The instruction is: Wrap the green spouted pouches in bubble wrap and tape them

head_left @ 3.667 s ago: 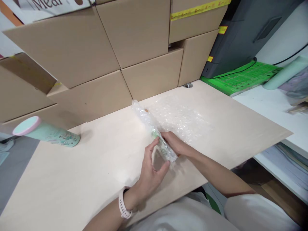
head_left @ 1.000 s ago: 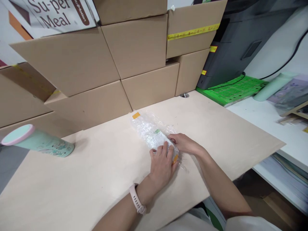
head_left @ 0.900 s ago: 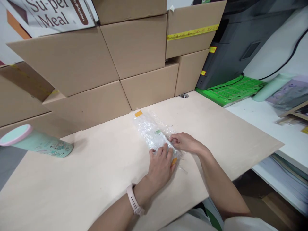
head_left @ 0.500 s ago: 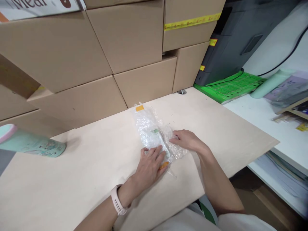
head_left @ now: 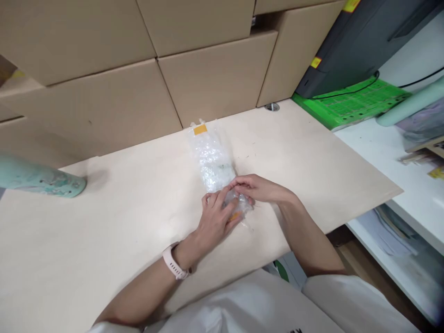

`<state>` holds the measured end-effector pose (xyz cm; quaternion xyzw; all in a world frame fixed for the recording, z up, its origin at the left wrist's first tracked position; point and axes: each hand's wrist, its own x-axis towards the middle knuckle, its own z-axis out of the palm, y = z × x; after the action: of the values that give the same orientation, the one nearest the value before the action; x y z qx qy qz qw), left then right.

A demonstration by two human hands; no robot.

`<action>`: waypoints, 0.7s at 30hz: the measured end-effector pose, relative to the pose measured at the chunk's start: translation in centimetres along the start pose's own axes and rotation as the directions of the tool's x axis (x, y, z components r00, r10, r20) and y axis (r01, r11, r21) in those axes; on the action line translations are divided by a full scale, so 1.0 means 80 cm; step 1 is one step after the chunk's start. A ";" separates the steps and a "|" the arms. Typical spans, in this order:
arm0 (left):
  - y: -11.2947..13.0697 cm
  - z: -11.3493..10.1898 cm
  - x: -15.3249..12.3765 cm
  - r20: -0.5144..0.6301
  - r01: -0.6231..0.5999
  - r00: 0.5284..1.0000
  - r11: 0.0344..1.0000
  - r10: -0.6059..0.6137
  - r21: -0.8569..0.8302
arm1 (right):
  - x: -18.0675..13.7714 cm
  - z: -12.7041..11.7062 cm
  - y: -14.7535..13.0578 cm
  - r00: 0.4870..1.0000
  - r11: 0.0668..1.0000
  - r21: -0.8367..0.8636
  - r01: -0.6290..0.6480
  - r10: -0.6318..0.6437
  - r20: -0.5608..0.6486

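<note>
A long parcel rolled in clear bubble wrap (head_left: 212, 159) lies on the pale wooden desk (head_left: 138, 222), with orange tape at its far end (head_left: 200, 129) and a green object faintly visible inside. My left hand (head_left: 217, 218), with a pink watch on the wrist, presses flat on the parcel's near end, fingers stretched out. My right hand (head_left: 252, 188) pinches the wrap at the same end, fingers curled together. A bit of orange tape shows under my left fingers.
Stacked cardboard boxes (head_left: 132, 69) wall off the back of the desk. A mint-green tumbler (head_left: 38, 175) lies on its side at the left. To the right are a dark printer (head_left: 360, 41), a green tray (head_left: 350, 104) and a white shelf with papers (head_left: 391, 157).
The loose sheet seen earlier is now wrapped round the object and taped at the far end. In the last second my right hand drew in and pinched the near end; the view tilted down.
</note>
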<state>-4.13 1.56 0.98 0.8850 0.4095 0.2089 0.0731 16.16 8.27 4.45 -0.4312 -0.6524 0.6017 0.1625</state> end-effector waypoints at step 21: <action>-0.016 -0.080 0.018 -0.100 -0.004 0.995 0.978 -0.017 -0.207 | 0.010 0.056 -0.021 0.982 0.910 0.406 0.087 -0.009 -0.190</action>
<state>-6.96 3.22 6.81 0.8595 0.3916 0.2949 0.1446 11.78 6.15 4.71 -0.4247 -0.5035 0.6792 0.3239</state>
